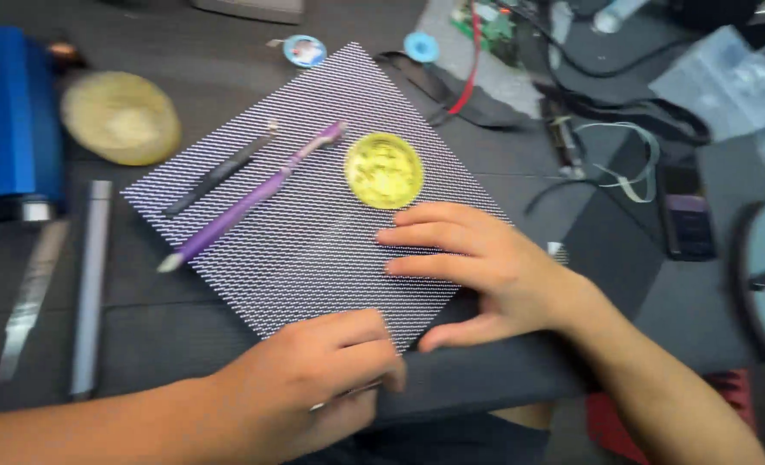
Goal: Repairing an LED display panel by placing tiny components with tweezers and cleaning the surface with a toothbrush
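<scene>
Panel: a square dotted grid panel (pixel 313 215), black with fine rows of pale points, lies flat on the dark table (pixel 184 336), turned corner-on like a diamond.
On panel: a round yellow tin (pixel 384 170), a purple-handled brush (pixel 249 198) and dark tweezers (pixel 219 172), all lying loose.
Right hand: the right hand (pixel 486 271) is open, fingers spread flat on the panel's near right edge, thumb at the corner.
Left hand: the left hand (pixel 313 379) is curled at the panel's near corner, pinching a small pale item; what it is cannot be told.
Surroundings: a blue box (pixel 12 120) at far left, cables (pixel 606 146) at upper right.
</scene>
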